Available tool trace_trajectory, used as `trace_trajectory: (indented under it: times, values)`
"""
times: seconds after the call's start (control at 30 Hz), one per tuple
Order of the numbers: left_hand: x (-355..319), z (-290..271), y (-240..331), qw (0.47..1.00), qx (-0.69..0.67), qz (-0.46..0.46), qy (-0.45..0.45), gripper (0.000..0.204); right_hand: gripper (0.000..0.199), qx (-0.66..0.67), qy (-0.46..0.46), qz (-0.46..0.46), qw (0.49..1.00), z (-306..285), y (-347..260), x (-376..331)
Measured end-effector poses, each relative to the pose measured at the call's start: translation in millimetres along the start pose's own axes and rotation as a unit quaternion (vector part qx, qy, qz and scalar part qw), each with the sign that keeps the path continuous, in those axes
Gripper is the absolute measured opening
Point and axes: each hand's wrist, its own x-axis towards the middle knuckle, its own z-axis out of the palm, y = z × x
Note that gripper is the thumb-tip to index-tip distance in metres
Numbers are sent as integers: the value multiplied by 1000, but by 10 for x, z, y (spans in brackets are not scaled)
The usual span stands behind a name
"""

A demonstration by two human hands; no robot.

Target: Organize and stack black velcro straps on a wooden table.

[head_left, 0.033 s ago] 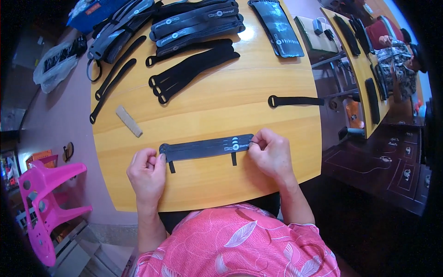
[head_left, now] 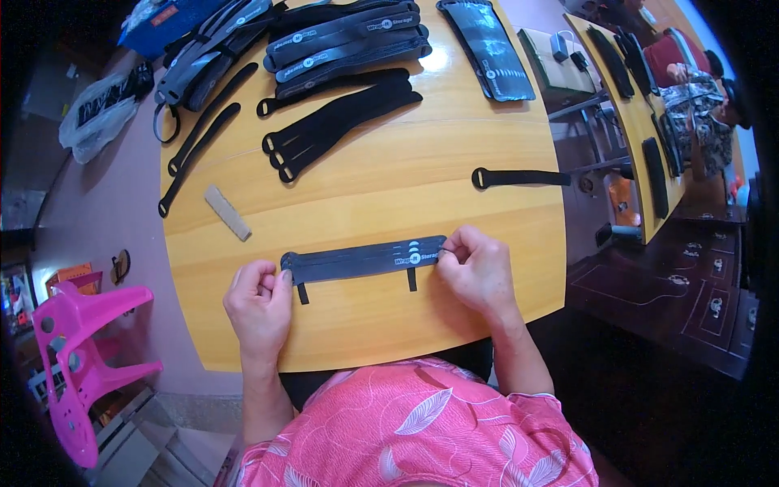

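A flat bundle of black straps (head_left: 365, 260) lies across the near part of the round wooden table (head_left: 373, 203), with two thin black ties sticking out from under its lower edge. My left hand (head_left: 260, 308) pinches the bundle's left end. My right hand (head_left: 479, 272) pinches its right end, next to the white print. Both ends are pressed down on the tabletop.
A single black strap (head_left: 519, 177) lies to the right and a fanned group of straps (head_left: 337, 126) further back. Strap piles (head_left: 341, 36), a wrapped pack (head_left: 487, 49) and a beige block (head_left: 227, 213) are also there. A pink stool (head_left: 81, 357) stands left. Another person (head_left: 698, 89) sits at a far table.
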Motion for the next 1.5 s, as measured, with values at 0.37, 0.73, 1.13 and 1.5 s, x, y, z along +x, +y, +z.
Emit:
trace_trajectory:
  times: [0.37,0.73,1.13,1.5]
  values:
    - [3,5,-64,999,-12,-36,-14,15,8,5,-6,16,1000,-11,0,28]
    - [-7,-5,-126,1000,-20,-8,-2,17,9,-34,-15,8,999,-5,-18,35]
    - [-71,-108,-114,990,-137,-30,11,26,21,-90,-47,34,994,-70,-106,-9]
    - [-221,-101,33,918,209,311,-132,43,55,-48,-9,-444,895,846,-720,-298]
